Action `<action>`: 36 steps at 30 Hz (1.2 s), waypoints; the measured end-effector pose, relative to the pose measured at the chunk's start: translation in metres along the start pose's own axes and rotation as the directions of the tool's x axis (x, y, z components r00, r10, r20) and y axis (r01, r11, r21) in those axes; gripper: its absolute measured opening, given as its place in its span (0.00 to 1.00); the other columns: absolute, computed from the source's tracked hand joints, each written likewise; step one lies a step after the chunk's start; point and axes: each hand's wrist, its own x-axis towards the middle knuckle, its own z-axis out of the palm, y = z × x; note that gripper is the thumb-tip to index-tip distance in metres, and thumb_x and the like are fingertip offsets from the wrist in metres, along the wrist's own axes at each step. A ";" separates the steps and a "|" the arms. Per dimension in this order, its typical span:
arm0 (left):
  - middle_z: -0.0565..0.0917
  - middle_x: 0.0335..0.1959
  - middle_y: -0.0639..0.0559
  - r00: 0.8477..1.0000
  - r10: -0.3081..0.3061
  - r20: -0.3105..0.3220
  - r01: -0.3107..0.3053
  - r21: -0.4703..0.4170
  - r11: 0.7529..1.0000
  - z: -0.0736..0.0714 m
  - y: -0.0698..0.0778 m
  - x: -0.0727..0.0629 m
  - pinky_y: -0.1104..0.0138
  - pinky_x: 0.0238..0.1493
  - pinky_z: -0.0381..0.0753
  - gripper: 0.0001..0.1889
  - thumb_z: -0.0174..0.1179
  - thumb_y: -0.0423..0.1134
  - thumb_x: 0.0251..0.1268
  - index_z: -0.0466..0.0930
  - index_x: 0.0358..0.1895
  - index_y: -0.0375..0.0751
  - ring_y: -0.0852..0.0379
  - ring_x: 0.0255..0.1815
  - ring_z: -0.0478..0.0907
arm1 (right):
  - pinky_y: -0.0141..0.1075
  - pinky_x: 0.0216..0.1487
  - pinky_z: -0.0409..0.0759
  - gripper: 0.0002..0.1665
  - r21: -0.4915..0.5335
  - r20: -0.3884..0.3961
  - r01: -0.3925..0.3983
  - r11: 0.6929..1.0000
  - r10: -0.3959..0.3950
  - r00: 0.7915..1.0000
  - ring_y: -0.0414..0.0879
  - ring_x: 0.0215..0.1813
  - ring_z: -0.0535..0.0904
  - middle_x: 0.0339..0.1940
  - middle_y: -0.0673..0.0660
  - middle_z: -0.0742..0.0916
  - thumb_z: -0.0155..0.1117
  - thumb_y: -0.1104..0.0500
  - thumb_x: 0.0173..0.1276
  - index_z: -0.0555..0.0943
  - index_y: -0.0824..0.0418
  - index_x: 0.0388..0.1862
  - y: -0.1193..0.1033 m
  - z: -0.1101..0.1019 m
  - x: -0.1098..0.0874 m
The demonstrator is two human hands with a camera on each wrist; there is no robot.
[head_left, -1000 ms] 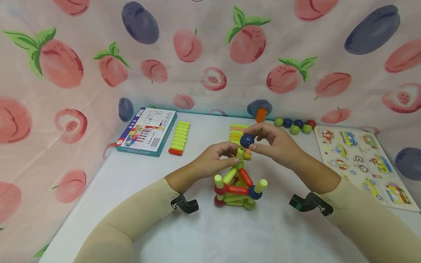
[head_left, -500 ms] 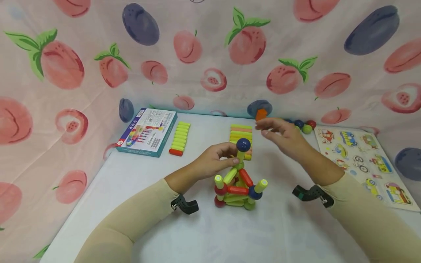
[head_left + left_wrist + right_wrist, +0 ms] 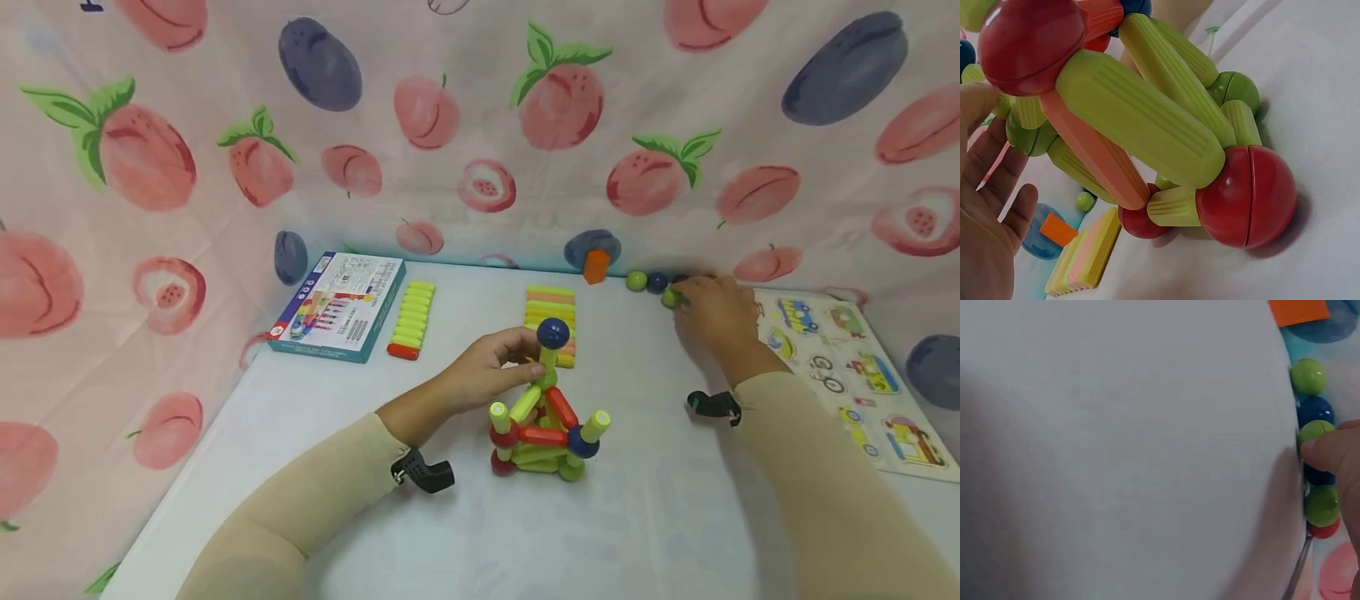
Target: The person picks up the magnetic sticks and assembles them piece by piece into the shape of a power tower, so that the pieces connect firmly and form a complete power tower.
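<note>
A frame of magnetic sticks and balls (image 3: 543, 437) stands in the middle of the table, with red and light green sticks joined by coloured balls. My left hand (image 3: 487, 371) holds it at the back by an upright light green stick (image 3: 549, 358), which carries a dark blue ball (image 3: 552, 332). In the left wrist view, red balls (image 3: 1247, 197) and a thick green stick (image 3: 1141, 119) fill the foreground. At the back right my right hand (image 3: 716, 317) reaches to the loose balls. Its thumb and finger pinch a green ball (image 3: 1316, 432) there; other balls are partly hidden by the hand.
A toy box (image 3: 337, 304) lies at the back left beside a row of green sticks (image 3: 414, 312) ending in a red one (image 3: 402, 352). More sticks (image 3: 551, 304) lie behind the frame. An orange block (image 3: 596, 267) and a picture board (image 3: 855, 375) are farther right.
My right hand has set the dark blue ball on top of the upright stick, let go, and moved right to the row of balls. My left hand has stayed on the frame.
</note>
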 end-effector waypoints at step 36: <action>0.84 0.54 0.44 1.000 0.013 0.003 -0.012 -0.026 1.000 0.000 -0.002 -0.002 0.50 0.64 0.80 0.17 0.60 0.31 0.80 0.78 0.67 0.33 0.52 0.56 0.80 | 0.36 0.52 0.73 0.27 0.880 -0.233 0.401 0.254 -0.506 0.831 0.47 0.54 0.76 0.54 0.56 0.86 0.64 0.84 0.61 0.82 0.71 0.59 -0.162 -0.068 -0.139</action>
